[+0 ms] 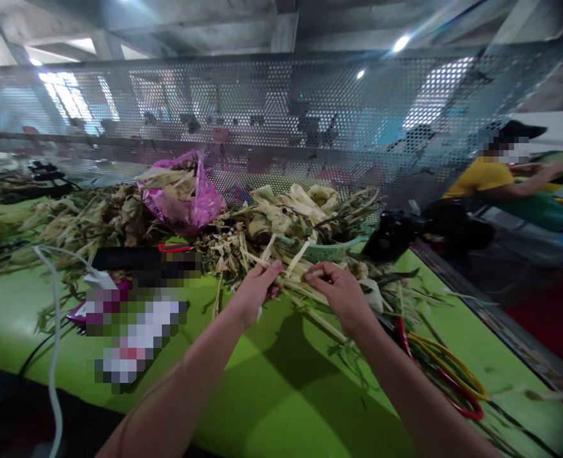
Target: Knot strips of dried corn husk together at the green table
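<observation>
Both hands are held over a green-topped table (281, 407), close to each other in the middle of the view. My left hand (257, 291) pinches a pale strip of dried corn husk (258, 259) between thumb and fingers. To its right, my right hand (342, 294) is closed with fingertips on another narrow husk strip (315, 274). Loose pale strips lie between and beneath the hands. Just beyond them stands a light green plastic basket (317, 253), heaped with dry corn husks (291, 213).
A pink plastic bag (207, 200) of husks stands behind, beside a large husk pile (81, 219). Red and yellow looped handles (472, 381) lie at right, a white cable (52, 331) at left. A perforated metal screen (262, 95) closes the back; a person in yellow (481, 175) sits at right.
</observation>
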Tool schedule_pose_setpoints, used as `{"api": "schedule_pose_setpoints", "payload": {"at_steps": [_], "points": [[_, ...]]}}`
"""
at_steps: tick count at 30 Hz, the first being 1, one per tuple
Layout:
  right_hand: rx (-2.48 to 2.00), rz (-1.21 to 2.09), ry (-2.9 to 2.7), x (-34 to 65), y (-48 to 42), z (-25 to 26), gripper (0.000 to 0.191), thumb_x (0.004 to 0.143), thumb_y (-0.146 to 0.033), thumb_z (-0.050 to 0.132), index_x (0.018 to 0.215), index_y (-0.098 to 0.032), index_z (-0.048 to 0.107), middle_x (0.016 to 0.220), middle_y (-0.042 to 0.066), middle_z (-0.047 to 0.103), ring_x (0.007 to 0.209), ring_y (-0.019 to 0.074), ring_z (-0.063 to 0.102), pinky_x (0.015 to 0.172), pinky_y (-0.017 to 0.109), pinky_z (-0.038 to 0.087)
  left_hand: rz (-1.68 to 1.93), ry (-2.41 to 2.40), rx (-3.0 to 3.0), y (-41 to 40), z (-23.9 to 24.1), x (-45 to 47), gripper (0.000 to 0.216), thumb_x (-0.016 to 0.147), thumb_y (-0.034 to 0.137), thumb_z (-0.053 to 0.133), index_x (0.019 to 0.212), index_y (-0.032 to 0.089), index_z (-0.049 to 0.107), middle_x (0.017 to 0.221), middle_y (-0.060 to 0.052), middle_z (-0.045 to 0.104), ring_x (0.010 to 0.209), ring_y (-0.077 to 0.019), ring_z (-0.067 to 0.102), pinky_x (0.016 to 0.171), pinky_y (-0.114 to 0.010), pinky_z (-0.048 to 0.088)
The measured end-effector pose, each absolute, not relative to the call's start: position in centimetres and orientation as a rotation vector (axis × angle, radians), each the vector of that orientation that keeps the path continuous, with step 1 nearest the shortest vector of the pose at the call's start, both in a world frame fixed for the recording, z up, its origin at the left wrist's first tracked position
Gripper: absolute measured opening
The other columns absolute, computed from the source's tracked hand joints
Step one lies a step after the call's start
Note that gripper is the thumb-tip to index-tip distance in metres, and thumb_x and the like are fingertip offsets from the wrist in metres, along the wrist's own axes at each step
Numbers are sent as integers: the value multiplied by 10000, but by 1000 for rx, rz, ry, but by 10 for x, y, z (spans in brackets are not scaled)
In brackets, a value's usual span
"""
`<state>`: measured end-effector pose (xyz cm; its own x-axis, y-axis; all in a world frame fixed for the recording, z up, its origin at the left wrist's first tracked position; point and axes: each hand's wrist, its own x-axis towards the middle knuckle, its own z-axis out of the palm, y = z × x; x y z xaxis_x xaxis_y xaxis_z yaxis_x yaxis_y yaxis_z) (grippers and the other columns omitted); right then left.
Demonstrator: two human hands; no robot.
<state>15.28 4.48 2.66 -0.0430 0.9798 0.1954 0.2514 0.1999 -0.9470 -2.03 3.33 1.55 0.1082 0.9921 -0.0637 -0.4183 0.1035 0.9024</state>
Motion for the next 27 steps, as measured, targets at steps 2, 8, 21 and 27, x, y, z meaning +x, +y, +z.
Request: {"api": "schedule_pose_setpoints", "payload": {"at_steps": [2, 8, 21, 27], "points": [[-1198, 1010, -1520, 152, 42, 30, 279, 677, -379, 735, 868, -186, 672, 759, 18, 647, 699, 168, 546, 649, 280, 407, 1239, 900, 961, 33, 15, -21, 416, 665, 548, 696, 789, 159, 617, 732, 8, 546, 592, -56, 440, 531, -169, 349], [-993, 1277, -1365, 146, 37, 33, 219, 710, -374, 729, 814, -187, 684, 794, 18, 669, 797, 182, 598, 784, 300, 441, 1104, 921, 1134, 27, 16, -18, 421, 721, 571, 628, 773, 153, 621, 664, 22, 487, 584, -71, 402, 534, -188, 332], [-1180, 810, -1457, 157, 44, 31, 314, 674, -408, 720, 861, -175, 625, 784, 32, 623, 704, 188, 550, 665, 323, 443, 967, 823, 1242, 23, 24, -17, 347, 763, 496, 616, 802, 157, 678, 741, -20, 593, 710, -125, 502, 746, -249, 402], [-1097, 116, -1869, 159, 34, 51, 423, 773, -314, 664, 1186, -254, 593, 1287, 97, 540, 1186, 287, 449, 993, 454, 310, 914, 813, 1569, 24, 17, -15, 223, 782, 344, 606, 914, 184, 685, 888, -42, 643, 865, -181, 555, 839, -279, 408]]}}
